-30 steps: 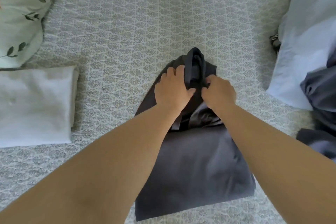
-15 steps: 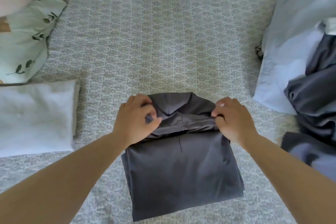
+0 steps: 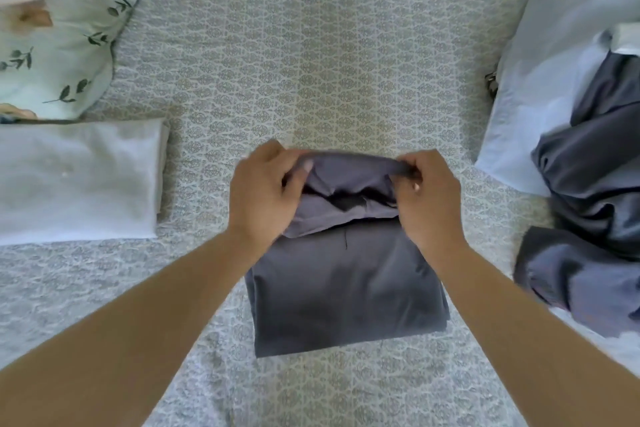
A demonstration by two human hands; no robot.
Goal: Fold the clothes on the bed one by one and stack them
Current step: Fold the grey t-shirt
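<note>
A dark grey garment lies partly folded in the middle of the patterned bed cover. Its far end is raised and doubled toward me. My left hand grips the left corner of that raised edge. On the right corner, my right hand pinches the same edge. A folded white garment lies flat at the left. Unfolded dark grey clothes are heaped at the right on a light blue cloth.
A pale green pillow with a leaf print sits at the far left corner. A small dark metal object peeks out beside the light blue cloth. The bed cover stretches bare beyond the garment.
My hands spread apart from the garment's narrow far end to its two corners. They have lifted the far edge and are drawing it back toward me over the folded part.
</note>
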